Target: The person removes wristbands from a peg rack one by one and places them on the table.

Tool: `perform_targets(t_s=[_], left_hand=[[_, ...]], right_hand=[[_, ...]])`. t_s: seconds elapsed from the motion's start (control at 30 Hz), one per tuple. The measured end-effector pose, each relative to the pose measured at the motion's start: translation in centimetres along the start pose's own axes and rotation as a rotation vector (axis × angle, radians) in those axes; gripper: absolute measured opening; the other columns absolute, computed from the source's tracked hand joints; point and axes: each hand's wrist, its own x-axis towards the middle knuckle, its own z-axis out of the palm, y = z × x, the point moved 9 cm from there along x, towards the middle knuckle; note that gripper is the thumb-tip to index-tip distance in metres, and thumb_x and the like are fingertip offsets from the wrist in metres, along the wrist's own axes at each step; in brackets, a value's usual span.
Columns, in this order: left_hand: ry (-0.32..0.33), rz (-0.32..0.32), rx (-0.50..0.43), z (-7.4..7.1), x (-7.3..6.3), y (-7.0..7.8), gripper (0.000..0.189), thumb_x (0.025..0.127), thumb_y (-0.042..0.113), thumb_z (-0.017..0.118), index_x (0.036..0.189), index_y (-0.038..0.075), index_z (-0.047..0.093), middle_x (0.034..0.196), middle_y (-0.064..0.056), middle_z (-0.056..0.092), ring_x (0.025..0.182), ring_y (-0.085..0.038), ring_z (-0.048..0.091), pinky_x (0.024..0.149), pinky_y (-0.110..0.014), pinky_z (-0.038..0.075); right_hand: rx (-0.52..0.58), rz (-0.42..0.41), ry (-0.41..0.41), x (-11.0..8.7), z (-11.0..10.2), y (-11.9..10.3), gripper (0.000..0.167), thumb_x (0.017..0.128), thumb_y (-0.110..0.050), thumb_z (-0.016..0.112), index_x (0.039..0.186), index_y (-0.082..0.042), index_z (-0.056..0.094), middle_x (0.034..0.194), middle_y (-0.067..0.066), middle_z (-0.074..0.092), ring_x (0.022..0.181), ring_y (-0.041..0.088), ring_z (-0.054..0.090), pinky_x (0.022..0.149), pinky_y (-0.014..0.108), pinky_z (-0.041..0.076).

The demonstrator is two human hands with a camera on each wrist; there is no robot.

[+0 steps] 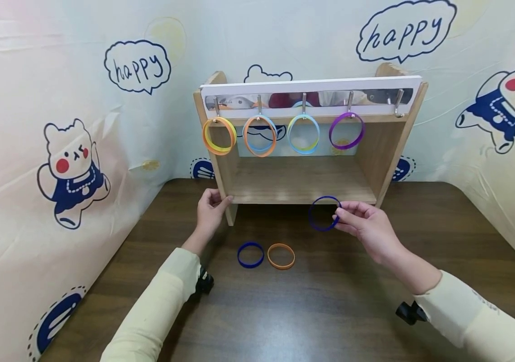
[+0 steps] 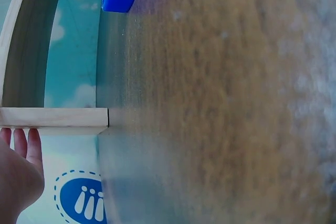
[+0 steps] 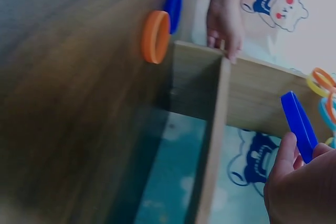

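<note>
- So a dark blue wristband is being pinched between the thumb and fingers of the right hand. It's held up off the tabletop, near the lower front edge of the wooden rack and below the hook row.
- The left side panel of that rack is gripped low down by the left hand, thumb at the front, fingertips against the outer face (shown pretty nicely in the left wrist view).
- Two more can be seen lying flat out front: a second blue wristband and an orange wristband, side by side and really close.
- Five metal hooks are fixed along the white-framed rail up top, with a shiny strip set behind them.
- Going left to right: a yellow band and an orange band are hung on the first hook.
- A pale orange band is paired with a light blue band on the second.
- The third is shared by a sky blue band and a yellow-green band.
- The fourth is taken by a purple band.
- Pale sleeves are worn, with a black wrist mount seen at each cuff.
- The background's covered by a cartoon-bear cloth with "happy" bubbles, kinda cute.
</note>
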Motion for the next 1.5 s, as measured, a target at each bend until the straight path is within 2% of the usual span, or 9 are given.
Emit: perform_targets(t_s=[0.3,0.53,0.9,1.03,1.23,1.5], left_hand=[[-0.004,0.0,-0.002,0.1,0.0,-0.1,0.027,0.088,0.001,0.07,0.107,-0.009,0.053,0.106,-0.024,0.058,0.097,-0.031,0.054,0.074,-0.02,0.051],[-0.007,0.002,-0.006,0.1,0.1,0.0,0.028,0.088,0.001,0.069,0.107,-0.009,0.053,0.104,-0.019,0.059,0.096,-0.03,0.054,0.074,-0.02,0.052],[-0.004,-0.002,0.013,0.1,0.0,0.2,0.027,0.089,0.002,0.069,0.107,-0.009,0.053,0.104,-0.019,0.058,0.096,-0.03,0.054,0.074,-0.02,0.051],[-0.003,0.002,0.024,0.1,-0.1,0.2,0.028,0.089,0.002,0.069,0.107,-0.009,0.053,0.104,-0.019,0.059,0.096,-0.03,0.054,0.073,-0.02,0.051],[-0.006,0.0,0.036,0.1,-0.1,0.3,0.028,0.089,0.004,0.069,0.108,-0.009,0.053,0.105,-0.018,0.059,0.096,-0.029,0.054,0.074,-0.02,0.051],[-0.005,0.007,0.05,0.1,-0.1,0.3,0.028,0.089,0.004,0.07,0.108,-0.009,0.053,0.104,-0.017,0.059,0.094,-0.027,0.054,0.073,-0.02,0.051]], right_hand=[[-0.054,0.068,-0.009,0.3,-0.6,4.2,0.009,0.094,-0.004,0.063,0.104,-0.003,0.062,0.093,0.008,0.065,0.086,0.014,0.066,0.082,0.032,0.055],[-0.084,0.129,-0.019,-0.1,-0.5,6.7,0.019,0.094,-0.004,0.063,0.111,0.004,0.058,0.093,0.005,0.065,0.086,0.014,0.065,0.082,0.032,0.055],[-0.107,0.21,-0.027,-0.5,-0.5,8.8,0.035,0.094,-0.004,0.062,0.123,0.011,0.049,0.094,0.006,0.063,0.092,0.019,0.065,0.081,0.031,0.055],[-0.112,0.233,-0.022,-0.4,-0.7,9.6,0.041,0.095,-0.004,0.062,0.127,0.015,0.045,0.098,0.01,0.063,0.094,0.021,0.064,0.081,0.032,0.055],[-0.114,0.265,-0.008,-0.3,-1.1,10.7,0.042,0.095,-0.002,0.061,0.128,0.016,0.044,0.104,0.016,0.06,0.095,0.023,0.063,0.081,0.031,0.055],[-0.122,0.279,-0.006,-0.2,-1.1,11.4,0.04,0.094,0.001,0.06,0.126,0.018,0.045,0.099,0.015,0.06,0.088,0.019,0.063,0.079,0.031,0.056]])
